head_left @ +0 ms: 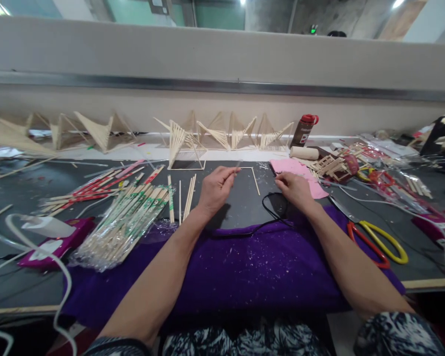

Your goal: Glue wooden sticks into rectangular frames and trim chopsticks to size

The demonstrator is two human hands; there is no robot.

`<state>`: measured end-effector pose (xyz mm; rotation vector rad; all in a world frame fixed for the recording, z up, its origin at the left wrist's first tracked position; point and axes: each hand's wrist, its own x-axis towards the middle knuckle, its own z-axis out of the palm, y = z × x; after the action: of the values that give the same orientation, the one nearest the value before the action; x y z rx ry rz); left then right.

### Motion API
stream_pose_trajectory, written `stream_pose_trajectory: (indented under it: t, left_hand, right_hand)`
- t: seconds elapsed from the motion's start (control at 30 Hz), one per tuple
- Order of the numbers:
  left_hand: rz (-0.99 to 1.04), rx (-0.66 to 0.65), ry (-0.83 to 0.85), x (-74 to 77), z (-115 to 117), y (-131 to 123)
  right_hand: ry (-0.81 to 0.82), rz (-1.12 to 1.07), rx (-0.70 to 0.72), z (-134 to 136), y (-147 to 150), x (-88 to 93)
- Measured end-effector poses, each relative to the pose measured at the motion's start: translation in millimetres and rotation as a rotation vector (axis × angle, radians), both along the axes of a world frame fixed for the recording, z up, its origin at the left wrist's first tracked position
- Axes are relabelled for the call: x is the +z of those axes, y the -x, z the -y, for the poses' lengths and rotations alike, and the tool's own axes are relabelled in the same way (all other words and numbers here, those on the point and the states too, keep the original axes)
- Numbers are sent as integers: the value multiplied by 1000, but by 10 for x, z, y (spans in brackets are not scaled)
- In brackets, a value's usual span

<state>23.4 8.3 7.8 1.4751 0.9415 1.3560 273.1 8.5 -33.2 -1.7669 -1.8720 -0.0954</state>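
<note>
My left hand [218,187] is closed in a pinch at the end of a thin wooden stick [246,168]. That stick meets a second wooden stick [256,182] at a corner, and the pair lies on the dark tabletop. At the edge of a pink cloth or paper [317,189] is my right hand [295,189], its thumb and fingers pinched together. A small dark bit shows at those fingertips, too small to name. A black cord [267,207] loops on the table between my two wrists.
Stick frames [178,141] stand along the back wall beside a red-capped bottle [304,131]. Bagged chopsticks [128,225] lie left, with loose sticks [189,197] closer in. Large scissors [374,242] rest at right. Purple cloth [259,277] covers the front edge.
</note>
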Motion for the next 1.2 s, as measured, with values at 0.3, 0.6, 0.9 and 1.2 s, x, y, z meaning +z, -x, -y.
stream_pose_trajectory:
  t: [0.3, 0.6, 0.9, 1.2]
  left_hand:
    - [-733, 70, -569, -293, -140, 36]
    - [-1308, 105, -612, -300, -147, 40]
    - [-1449, 92, -607, -449, -131, -91]
    - [-1476, 67, -568, -479, -144, -139]
  right_hand:
    - [1, -39, 89, -43, 30, -67]
    - [72, 5, 96, -48, 55, -105]
    - [65, 90, 146, -56, 120, -199]
    - [68, 173, 253, -64, 139, -206]
